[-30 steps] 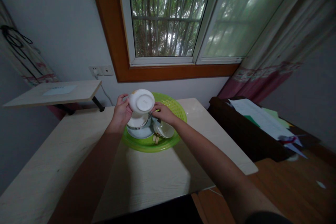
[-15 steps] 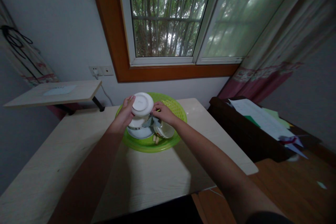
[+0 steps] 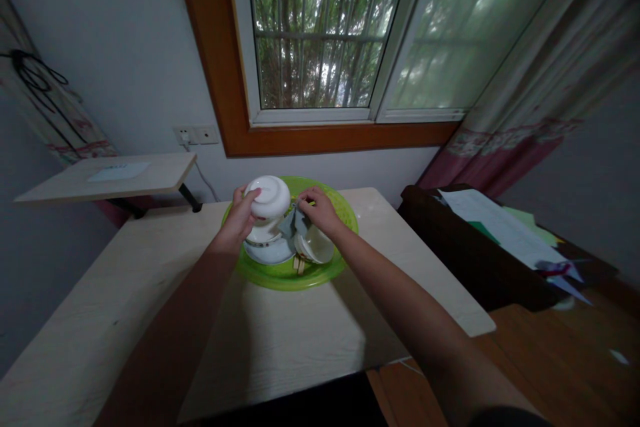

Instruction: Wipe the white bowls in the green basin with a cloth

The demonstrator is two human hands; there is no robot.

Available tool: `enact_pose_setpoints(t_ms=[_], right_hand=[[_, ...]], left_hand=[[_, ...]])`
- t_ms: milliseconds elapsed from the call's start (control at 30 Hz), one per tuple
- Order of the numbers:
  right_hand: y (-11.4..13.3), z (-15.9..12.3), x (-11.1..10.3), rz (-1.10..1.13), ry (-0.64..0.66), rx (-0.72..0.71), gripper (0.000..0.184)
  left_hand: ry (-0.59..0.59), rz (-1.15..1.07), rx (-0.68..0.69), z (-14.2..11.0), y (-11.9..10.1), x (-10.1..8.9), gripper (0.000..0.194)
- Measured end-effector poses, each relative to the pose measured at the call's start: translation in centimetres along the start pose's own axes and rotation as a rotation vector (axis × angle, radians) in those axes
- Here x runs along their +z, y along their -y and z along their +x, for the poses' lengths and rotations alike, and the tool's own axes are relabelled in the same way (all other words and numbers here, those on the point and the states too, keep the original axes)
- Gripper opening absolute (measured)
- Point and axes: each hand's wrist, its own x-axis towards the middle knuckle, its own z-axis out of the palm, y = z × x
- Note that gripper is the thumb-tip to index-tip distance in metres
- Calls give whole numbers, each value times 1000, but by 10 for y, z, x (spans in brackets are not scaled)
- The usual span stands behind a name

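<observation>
Our left hand [image 3: 240,217] has its grip clamped on the white bowl [image 3: 269,199], held above the green tray [image 3: 273,280] with its base showing; our right hand [image 3: 319,210] pinches the grey cloth [image 3: 295,223], which hangs just beside it. Below, we see the patterned bowl [image 3: 264,233] over the dish [image 3: 270,253], with the tilted bowls [image 3: 317,247] and wooden sticks [image 3: 299,265] nearby, all in the tray on our bench [image 3: 300,327]

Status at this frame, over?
Left hand gripping upturned white ceramic bowl. Right hand pinching grey cloth. Round green plastic tray beneath, white crockery crowding close below.
</observation>
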Motion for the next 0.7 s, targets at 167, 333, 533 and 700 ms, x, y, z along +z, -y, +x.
enact_pose_setpoints(t_ms=[167,333,533,700], right_hand=[[7,0,-6,-20,-170,-63,16],[19,-5,-6,-81,-151,-187,20],[20,-7,5,-187,-31,-318,19],[21,-8,9,-366,25,-410,19]], left_hand=[[-38,99,29,-5,-2,4,52],[-48,205,144,1,9,3,54],[-14,437,315,2,14,1,49],[22,616,376,-7,5,6,56]])
